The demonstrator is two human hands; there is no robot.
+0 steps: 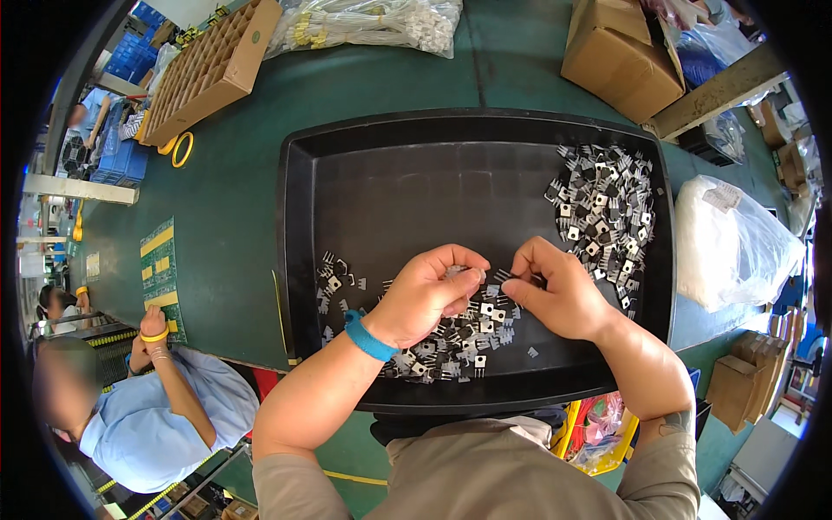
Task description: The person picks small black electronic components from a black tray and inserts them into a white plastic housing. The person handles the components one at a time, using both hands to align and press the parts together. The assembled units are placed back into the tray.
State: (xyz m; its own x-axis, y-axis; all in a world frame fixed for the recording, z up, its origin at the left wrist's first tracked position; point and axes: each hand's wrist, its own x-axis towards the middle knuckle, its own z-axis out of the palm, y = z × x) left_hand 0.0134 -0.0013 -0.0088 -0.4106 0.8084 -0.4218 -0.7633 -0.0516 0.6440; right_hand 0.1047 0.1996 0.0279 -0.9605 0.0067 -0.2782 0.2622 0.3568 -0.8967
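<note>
Both my hands meet over a large black tray (433, 130). My left hand (423, 295), with a blue wristband (367, 336), is closed in a pinch; something small and pale shows at its fingertips, too hidden to name. My right hand (559, 290) pinches a small black transistor, its metal legs (503, 276) pointing toward the left hand. Below the hands lies a loose pile of transistors (472, 329) mixed with small grey pieces. A bigger heap of transistors (607, 208) fills the tray's right side, and a few more (334, 277) lie at its left wall.
A divided cardboard box (208, 74) and yellow tape rolls (182, 149) stand at the far left. Bagged white-ended cables (368, 26) lie at the back. An open carton (620, 61) and a white bag (732, 243) are to the right. A co-worker (165, 407) handles green circuit boards (160, 269) at left.
</note>
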